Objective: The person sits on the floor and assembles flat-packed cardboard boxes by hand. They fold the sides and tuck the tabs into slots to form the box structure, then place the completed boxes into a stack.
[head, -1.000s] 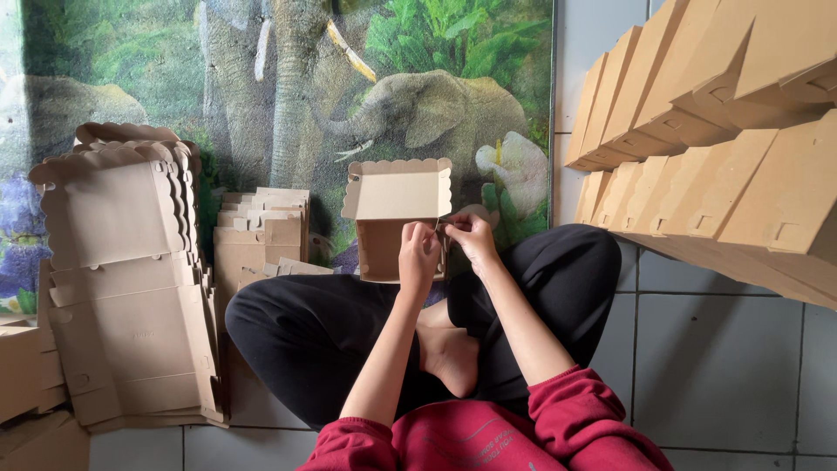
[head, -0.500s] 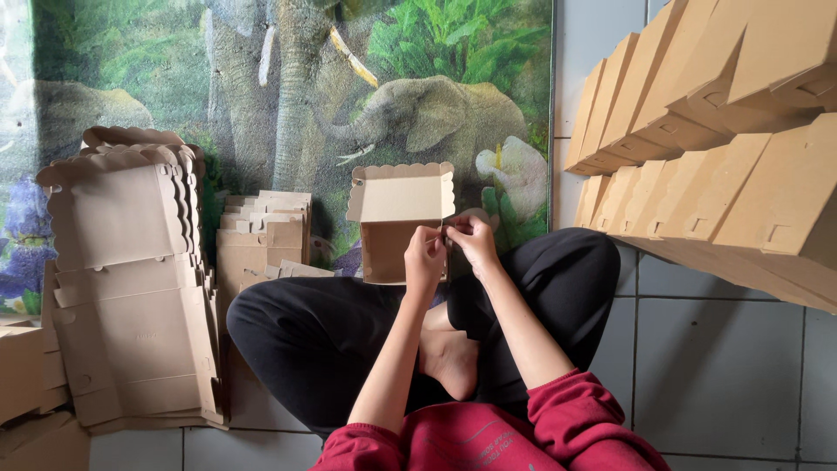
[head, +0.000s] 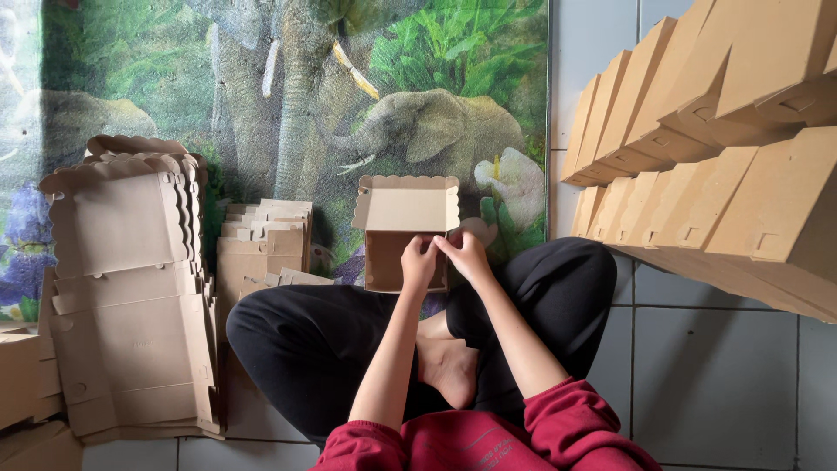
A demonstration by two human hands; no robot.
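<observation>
Centrally, I log left hand [head: 418, 262] and right hand [head: 466, 255] pinching the cardboard box [head: 406, 228]; flat blanks [head: 131, 288] left, folded boxes [head: 715, 166] right.

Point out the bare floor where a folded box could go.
Bare grey tiles lie right of the knee, below the stacked boxes. The left is crowded with flat blanks. Both hands, left and right, hold the open box ahead.
</observation>
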